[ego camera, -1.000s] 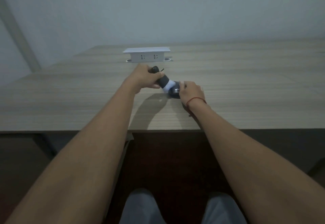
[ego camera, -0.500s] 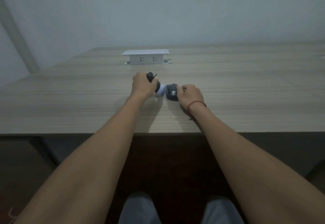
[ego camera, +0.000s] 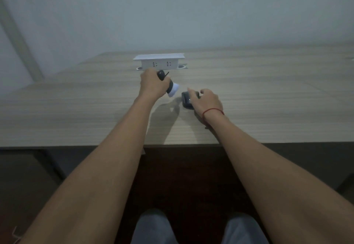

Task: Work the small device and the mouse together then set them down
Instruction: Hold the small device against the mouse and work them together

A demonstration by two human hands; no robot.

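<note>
Head view: the left hand (ego camera: 153, 84) is wrapped around the small device (ego camera: 169, 88), raised above the bench (ego camera: 76, 109). The right hand (ego camera: 206, 101) rests loosely, fingers half spread, over the mouse (ego camera: 185, 100), which lies on the bench. Setting down looks underway; next, the device needs lowering beside it.

An office desk in a plain, dim room.
A long wood-grain desk (ego camera: 268, 94) is seen before a bare pale wall (ego camera: 191, 13); a white pop-up socket box (ego camera: 160, 61) is set into it near the far edge, and a computer mouse (ego camera: 186, 101) lies on it.
</note>
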